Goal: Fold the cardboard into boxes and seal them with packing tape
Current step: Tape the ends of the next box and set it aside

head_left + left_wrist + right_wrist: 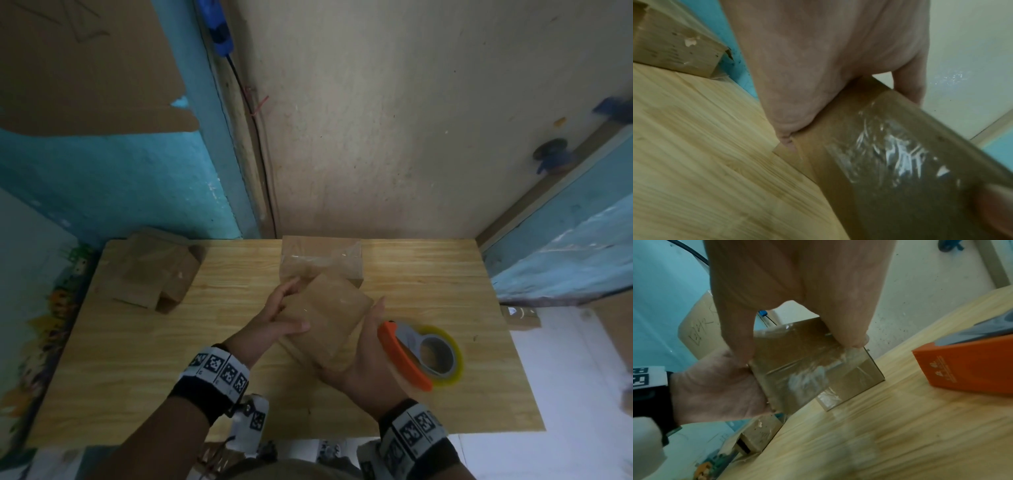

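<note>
Cardboard box (325, 318), folded and taped, you are gripping in both hands (274, 318) (363, 363), fingers curled round it; three boxes (150, 270) (322, 260) appearing done, tape dispenser (421, 353) lying idle on the surface (428, 274).

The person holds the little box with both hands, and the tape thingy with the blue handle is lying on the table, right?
Almost. The tape dispenser's handle is orange, not blue, as the head view shows. The rest holds: both the left hand and right hand hold the small box, and the dispenser lies on the table.
</note>
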Motion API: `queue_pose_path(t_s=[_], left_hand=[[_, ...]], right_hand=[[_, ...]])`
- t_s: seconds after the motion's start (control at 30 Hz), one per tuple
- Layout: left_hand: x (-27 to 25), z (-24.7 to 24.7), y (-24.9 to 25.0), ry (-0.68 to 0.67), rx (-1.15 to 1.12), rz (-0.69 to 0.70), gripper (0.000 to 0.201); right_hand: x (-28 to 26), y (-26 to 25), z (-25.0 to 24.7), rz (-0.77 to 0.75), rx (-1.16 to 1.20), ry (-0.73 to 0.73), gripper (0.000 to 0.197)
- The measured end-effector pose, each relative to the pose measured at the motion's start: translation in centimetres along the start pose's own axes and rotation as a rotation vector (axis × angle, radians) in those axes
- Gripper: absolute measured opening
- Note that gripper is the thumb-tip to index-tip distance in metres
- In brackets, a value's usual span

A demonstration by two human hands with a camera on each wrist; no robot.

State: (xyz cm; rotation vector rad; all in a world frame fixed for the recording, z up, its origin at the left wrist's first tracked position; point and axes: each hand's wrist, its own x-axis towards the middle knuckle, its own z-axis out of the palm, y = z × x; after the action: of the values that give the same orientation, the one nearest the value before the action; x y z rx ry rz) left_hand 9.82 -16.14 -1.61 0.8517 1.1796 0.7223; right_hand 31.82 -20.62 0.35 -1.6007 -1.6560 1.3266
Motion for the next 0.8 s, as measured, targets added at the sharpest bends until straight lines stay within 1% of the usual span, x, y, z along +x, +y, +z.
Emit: queue_pose_path(t_s=[0.03,0.07,0.13,0.17,0.2,0.27,0.3,0.33,0.37,0.43,0.47,0.5,0.57,0.63,0.7,0.77,0.8], left_hand=[[-0.2,0.4,-0.1,-0.030,0.011,-0.018,0.091],[-0.4,1.1,-0.3,-0.079,0.014,-0.033,0.092],[-0.8,2.3,-1.1,-0.159,-0.015,-0.056,0.088],[-0.9,2.8,-1.4,-0.147,-0.035,-0.058,0.086],[-1.0,3.1,-1.7,-0.095,-0.066,-0.069,0.089],[-0.9,3.1,-2.2,0.021,-0.140,-0.089,0.114],[-0.9,3.3,-2.3,0.030,-0.153,-0.084,0.121],[-0.9,3.5,-2.4,0.017,-0.154,-0.068,0.120],[-0.9,3.9,-2.3,-0.013,-0.148,-0.048,0.113],[-1.1,4.5,-1.9,-0.059,-0.125,-0.010,0.087],[-1.2,4.7,-1.6,-0.069,-0.112,-0.006,0.074],[-1.1,4.6,-1.4,-0.076,-0.125,-0.017,0.068],[-0.9,4.2,-1.1,-0.099,-0.213,-0.076,0.063],[-1.0,4.2,-0.6,-0.137,-0.299,-0.136,0.057],[-1.0,4.4,0.3,-0.152,-0.243,-0.121,0.052],[-0.9,4.4,1.2,-0.170,-0.157,-0.074,0.050],[-0.6,4.4,1.3,-0.166,-0.100,-0.044,0.056]], right_hand=[[0.0,0.4,0.1,-0.003,0.073,-0.012,0.158],[0.0,0.8,0.2,0.013,0.133,-0.016,0.156],[0.2,1.3,0.2,0.054,0.237,-0.016,0.154],[0.2,1.4,0.1,0.057,0.277,-0.021,0.150],[0.2,1.4,0.0,0.042,0.297,-0.037,0.146],[0.2,1.5,0.2,-0.009,0.315,-0.070,0.137],[0.1,1.5,0.4,-0.011,0.338,-0.068,0.134],[0.1,1.5,0.5,0.005,0.374,-0.055,0.131],[0.1,1.5,0.6,0.026,0.418,-0.042,0.127],[0.2,1.6,0.7,0.056,0.487,-0.027,0.122],[0.2,1.6,0.6,0.062,0.503,-0.017,0.121],[0.2,1.4,0.5,0.075,0.520,-0.012,0.119],[0.1,1.5,0.3,0.109,0.552,-0.003,0.108],[0.2,1.8,-0.3,0.142,0.570,0.008,0.091],[0.7,2.0,-0.9,0.169,0.556,0.008,0.078],[1.2,1.9,-1.1,0.210,0.530,0.022,0.079],[1.6,2.0,-1.2,0.220,0.530,0.036,0.081]])
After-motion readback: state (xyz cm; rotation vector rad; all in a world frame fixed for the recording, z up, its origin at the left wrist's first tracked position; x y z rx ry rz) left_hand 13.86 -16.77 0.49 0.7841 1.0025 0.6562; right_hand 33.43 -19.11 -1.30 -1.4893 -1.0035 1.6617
